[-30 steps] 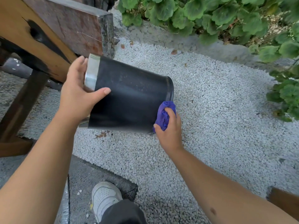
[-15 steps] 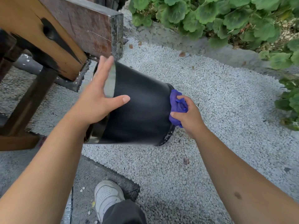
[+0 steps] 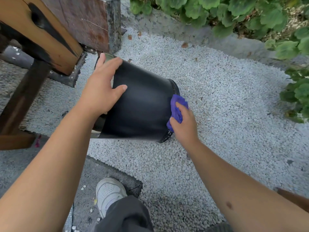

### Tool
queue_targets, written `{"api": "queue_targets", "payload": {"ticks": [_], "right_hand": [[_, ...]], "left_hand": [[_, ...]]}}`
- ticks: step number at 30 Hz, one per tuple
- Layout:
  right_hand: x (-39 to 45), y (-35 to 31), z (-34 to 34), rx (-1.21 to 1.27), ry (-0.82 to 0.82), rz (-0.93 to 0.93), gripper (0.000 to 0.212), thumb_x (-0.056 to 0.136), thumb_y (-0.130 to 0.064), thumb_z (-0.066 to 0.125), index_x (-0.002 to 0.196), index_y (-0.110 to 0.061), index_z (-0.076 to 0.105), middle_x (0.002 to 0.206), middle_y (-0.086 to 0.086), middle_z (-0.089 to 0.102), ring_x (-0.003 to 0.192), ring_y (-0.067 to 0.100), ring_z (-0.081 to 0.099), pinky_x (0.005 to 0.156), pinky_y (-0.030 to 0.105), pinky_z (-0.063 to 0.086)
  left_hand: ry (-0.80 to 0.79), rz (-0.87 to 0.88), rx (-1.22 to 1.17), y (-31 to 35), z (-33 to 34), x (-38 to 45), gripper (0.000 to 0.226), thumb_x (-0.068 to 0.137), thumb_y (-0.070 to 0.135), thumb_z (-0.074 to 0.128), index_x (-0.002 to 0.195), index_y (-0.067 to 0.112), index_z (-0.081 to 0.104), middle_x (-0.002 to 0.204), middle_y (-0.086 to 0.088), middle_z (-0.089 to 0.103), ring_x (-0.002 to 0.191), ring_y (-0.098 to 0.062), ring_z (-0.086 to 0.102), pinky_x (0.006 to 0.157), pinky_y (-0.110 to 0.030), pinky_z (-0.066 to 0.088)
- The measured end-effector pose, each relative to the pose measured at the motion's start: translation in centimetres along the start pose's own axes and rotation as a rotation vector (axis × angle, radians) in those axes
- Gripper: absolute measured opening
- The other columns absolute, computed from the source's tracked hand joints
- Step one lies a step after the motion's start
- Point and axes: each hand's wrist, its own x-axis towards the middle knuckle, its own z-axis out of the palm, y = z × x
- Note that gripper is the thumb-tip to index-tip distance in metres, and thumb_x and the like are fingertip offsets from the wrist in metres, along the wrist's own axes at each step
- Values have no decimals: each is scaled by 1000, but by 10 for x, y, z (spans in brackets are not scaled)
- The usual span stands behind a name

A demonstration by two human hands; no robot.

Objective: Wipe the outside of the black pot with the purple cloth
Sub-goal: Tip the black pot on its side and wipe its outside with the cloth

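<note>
Currently I hold the black pot [image 3: 138, 106] tipped on its side above the white gravel [image 3: 225, 114], with its long axis running from upper left to lower right in the head view. The mouth end points toward the wooden bench [image 3: 55, 36]; the base end points away from it, toward my right side.

Left hand [image 3: 100, 91]: spread flat over the upper wall near the rim, fingers across the top and thumb lying along the side. It braces the pot rather than closing round it. Whether the pot's base edge rests on the stones or hangs just clear of them, I cannot tell.

Right hand [image 3: 184, 121]: clenched on the purple cloth [image 3: 177, 106], which is bunched and pressed against the base rim of the pot. The cloth touches the pot at the lower right end only; the broad side wall between my two hands is uncovered.

Controlling relation for the next stroke: the unwiped wall lies to the left of the right hand, along the pot's long axis, toward the left hand. The right hand is the nearer one to the base; the left is nearer the mouth. In my judgement, the wipe should travel along that axis from base to rim, or the left hand should rotate the pot to present a fresh strip. Risk: a flat left palm gives limited hold if the cloth pushes hard.

My white shoe [image 3: 109, 193] stands below, well apart from the pot.
</note>
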Motion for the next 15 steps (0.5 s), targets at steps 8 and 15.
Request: {"api": "queue_targets", "payload": {"ticks": [8,15], "right_hand": [[-58,26,39,75,8,54,58,87,-19,69,134,-27,36,133,-3,32,97,-12,31,78,-7,27],[-44,27,29,134,-18,80,60,80,-17,75,121,-41,39,127,-5,45,111,11,49,93,25,42]], "left_hand": [[292,-66,-150,-3,6,-8,51,86,26,65,136,17,55,138,21,50,135,-8,44,111,-20,35],[99,-127,-213,-26,12,-94,77,87,33,63,150,45,18,113,57,44,97,18,60,83,3,37]]}}
